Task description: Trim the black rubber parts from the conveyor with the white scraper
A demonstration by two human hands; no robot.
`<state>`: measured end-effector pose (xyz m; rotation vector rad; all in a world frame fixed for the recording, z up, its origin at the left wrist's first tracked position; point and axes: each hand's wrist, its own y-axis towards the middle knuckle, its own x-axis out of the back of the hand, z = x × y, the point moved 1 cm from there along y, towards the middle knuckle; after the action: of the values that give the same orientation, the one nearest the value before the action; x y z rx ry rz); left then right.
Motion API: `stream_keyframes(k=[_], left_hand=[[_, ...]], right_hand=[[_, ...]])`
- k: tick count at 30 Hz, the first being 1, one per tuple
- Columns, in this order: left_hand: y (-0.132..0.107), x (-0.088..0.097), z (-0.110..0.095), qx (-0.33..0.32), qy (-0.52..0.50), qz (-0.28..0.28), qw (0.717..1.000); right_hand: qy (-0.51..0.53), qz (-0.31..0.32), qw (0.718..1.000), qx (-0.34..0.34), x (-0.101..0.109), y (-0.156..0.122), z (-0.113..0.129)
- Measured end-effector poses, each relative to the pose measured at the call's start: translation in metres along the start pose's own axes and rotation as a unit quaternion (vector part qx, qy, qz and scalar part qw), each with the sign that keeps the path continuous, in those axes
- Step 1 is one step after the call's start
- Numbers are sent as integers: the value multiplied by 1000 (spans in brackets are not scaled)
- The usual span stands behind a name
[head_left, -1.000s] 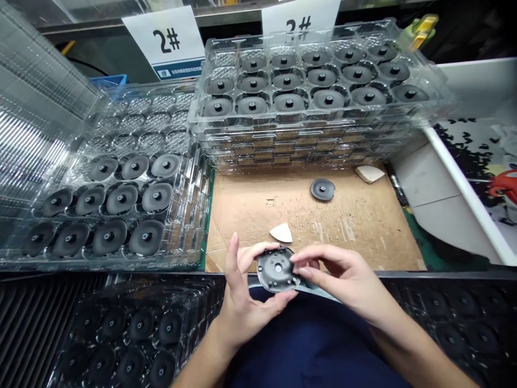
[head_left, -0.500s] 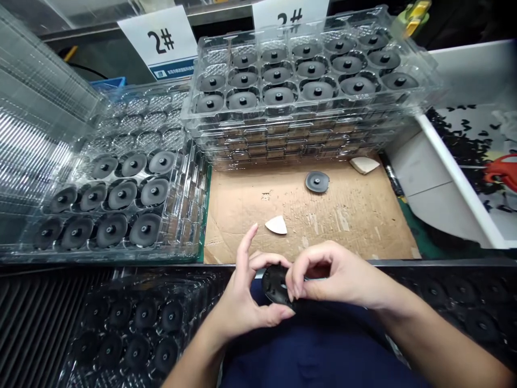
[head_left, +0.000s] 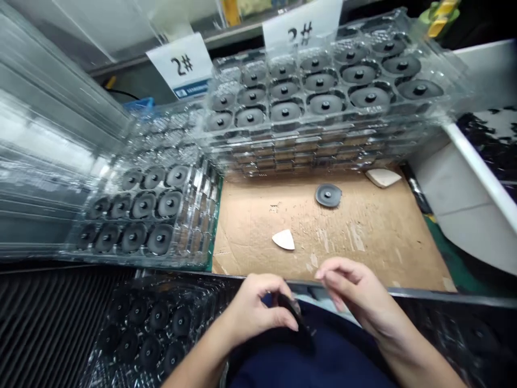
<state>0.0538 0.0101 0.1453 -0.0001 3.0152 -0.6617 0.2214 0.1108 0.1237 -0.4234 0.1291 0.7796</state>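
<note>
Low in front of my body, my left hand (head_left: 264, 307) pinches a black rounded disc (head_left: 287, 307) between thumb and fingers. The disc is turned nearly edge-on, so its face is mostly hidden. My right hand (head_left: 355, 288) is apart from it, to the right, over the near edge of the cardboard. Its thumb and forefinger are drawn together and the other fingers are curled; whether anything small sits between them cannot be seen. Beyond the hands, a dark grey disc with a central stub (head_left: 328, 195) and a white three-cornered piece (head_left: 284, 240) lie on the cardboard sheet (head_left: 250, 226).
Stacked clear trays (head_left: 283, 137) of similar discs stand at the back, with another stack (head_left: 194, 226) at left. Darker trays (head_left: 149, 323) sit low on the left. A second pale piece (head_left: 383, 177) and a white-walled box (head_left: 480, 161) with small black parts are at right.
My right hand has left the disc and moved right. My left hand has tilted the disc from face-up to nearly edge-on. The camera view has shifted slightly.
</note>
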Motion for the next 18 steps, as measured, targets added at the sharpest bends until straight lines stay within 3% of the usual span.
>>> stream_keyframes(k=[2,5,7,9,12,14,18], left_hand=[[-3,5,-2,42,-2,-22,999],[-14,26,-17,61,1,-75,995],[-24,53,-35,60,15,-134,989],[-34,89,-58,46,46,-229,971],[-48,153,-95,21,125,-382,915],[-56,194,-117,18,207,-465,860],[-59,256,-139,27,368,-558,743]], right_hand=[[-62,-57,995,45,10,8,-10],[-223,-106,959,142,25,22,-26],[-298,-85,933,181,31,31,-37],[-348,-90,913,194,36,39,-49],[-410,-127,877,216,41,47,-68],[-437,-125,856,247,44,50,-79],[-468,-145,833,255,44,51,-90]])
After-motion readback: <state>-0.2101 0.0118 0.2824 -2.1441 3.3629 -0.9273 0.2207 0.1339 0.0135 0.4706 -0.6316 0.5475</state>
